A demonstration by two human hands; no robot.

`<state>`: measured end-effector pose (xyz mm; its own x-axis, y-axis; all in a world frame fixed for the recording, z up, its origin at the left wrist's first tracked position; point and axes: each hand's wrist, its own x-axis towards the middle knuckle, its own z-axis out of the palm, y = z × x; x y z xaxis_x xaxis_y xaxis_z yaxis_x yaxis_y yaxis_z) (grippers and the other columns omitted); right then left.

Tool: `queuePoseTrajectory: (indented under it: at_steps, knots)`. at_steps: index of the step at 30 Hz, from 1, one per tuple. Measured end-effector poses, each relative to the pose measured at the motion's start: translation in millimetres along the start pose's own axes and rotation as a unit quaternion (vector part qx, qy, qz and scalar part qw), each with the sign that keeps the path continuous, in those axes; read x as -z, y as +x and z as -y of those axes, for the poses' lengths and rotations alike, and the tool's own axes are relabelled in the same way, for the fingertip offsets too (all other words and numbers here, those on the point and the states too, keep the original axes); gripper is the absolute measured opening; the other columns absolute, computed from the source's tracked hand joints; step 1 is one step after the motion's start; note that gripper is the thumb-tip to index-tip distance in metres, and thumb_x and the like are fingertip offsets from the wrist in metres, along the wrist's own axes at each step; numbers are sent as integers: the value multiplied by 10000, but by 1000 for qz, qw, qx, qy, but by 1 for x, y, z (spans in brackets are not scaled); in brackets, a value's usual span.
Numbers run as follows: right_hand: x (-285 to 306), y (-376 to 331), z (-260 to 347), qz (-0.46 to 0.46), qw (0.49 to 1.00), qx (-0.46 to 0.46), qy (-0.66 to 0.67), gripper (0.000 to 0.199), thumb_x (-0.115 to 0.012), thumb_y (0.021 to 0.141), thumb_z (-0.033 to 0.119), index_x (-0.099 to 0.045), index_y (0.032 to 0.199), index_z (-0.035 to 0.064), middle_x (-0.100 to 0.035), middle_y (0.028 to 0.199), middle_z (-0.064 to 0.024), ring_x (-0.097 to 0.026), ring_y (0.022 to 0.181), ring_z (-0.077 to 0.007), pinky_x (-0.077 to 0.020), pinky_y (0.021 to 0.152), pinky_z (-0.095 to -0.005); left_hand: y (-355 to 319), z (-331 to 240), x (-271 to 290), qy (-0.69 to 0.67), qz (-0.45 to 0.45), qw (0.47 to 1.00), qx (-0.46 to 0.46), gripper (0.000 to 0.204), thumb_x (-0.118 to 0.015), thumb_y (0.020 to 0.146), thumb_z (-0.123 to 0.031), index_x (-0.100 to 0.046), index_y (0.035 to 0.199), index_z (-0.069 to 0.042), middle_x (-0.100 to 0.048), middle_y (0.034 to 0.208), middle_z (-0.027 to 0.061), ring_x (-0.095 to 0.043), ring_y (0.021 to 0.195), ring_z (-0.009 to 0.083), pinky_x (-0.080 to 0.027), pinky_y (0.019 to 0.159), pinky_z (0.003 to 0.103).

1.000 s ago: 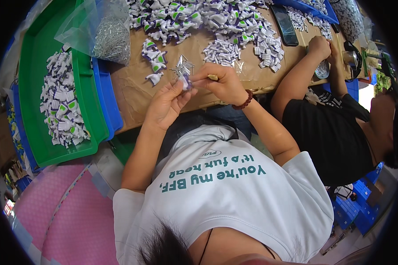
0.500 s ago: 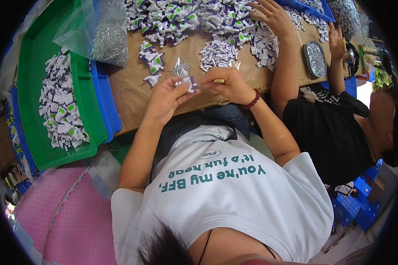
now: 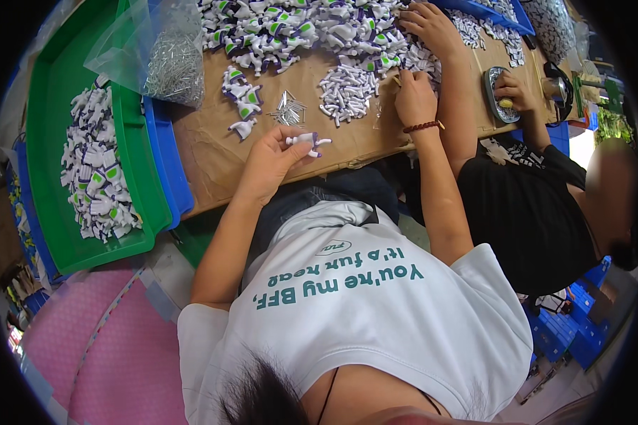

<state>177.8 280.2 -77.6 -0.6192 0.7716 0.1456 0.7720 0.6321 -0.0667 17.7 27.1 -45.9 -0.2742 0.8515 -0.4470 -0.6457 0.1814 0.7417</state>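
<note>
White and purple, the toy part (image 3: 309, 141) lies pinched in our left hand (image 3: 271, 164) above the worktop (image 3: 213, 152). Our right hand (image 3: 415, 99), fingers curled down, presses near the small white pieces (image 3: 347, 92). A loose grip could drop it among the pins (image 3: 288, 110).

glossy white plastic toy piece (image 3: 309, 141) in the left hand (image 3: 273, 164); shiny metal pins (image 3: 288, 111); matt brown cardboard tabletop (image 3: 213, 152); smooth green plastic tray (image 3: 131, 152)

- bare cardboard worktop (image 3: 213, 152) near the front-left edge is open
- far edge is jammed with toy parts (image 3: 290, 28)
- pin pile (image 3: 288, 110) sits mid-worktop
</note>
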Motion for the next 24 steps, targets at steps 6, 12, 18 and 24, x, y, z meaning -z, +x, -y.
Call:
queuePoseTrajectory:
  at_steps: [6, 12, 18, 24]
  knots:
    - [6, 9, 1, -64, 995, 17, 72, 146, -556, 792, 106, -630, 902, 43, -596, 844, -154, -608, 711, -302, -494, 636, -385, -5, -12, -8, -44, -7, 999, 14, 204, -592, 850, -69, -519, 1026, 2, -595, 959, 92, -618, 860, 178, -522, 743, 249]
    - [69, -4, 62, 96, 800, 6, 592, 193, -626, 800, 48, -640, 991, 23, -621, 777, 11, -498, 649, -20, -388, 554, -163, -5, -15, -4, -176, 11, 984, 12, 186, -566, 871, -106, -519, 1013, 4, -594, 965, 105, -620, 909, 234, -534, 755, 246]
    - [83, -31, 107, 226, 698, -12, 679, 158, -631, 811, 75, -631, 959, 19, -591, 696, 13, -486, 558, -25, -380, 482, -163, -9, -22, -8, -190, 12, 982, 15, 190, -580, 866, -115, -520, 1011, -7, -591, 965, 98, -621, 898, 224, -532, 753, 240]
    - [86, -35, 111, 247, 697, -8, 673, 159, -656, 801, 89, -630, 939, 13, -586, 686, 8, -496, 564, -33, -387, 486, -168, -7, -21, -8, -180, 3, 984, 17, 202, -587, 862, -125, -519, 1012, -9, -593, 961, 96, -625, 880, 214, -533, 749, 236]
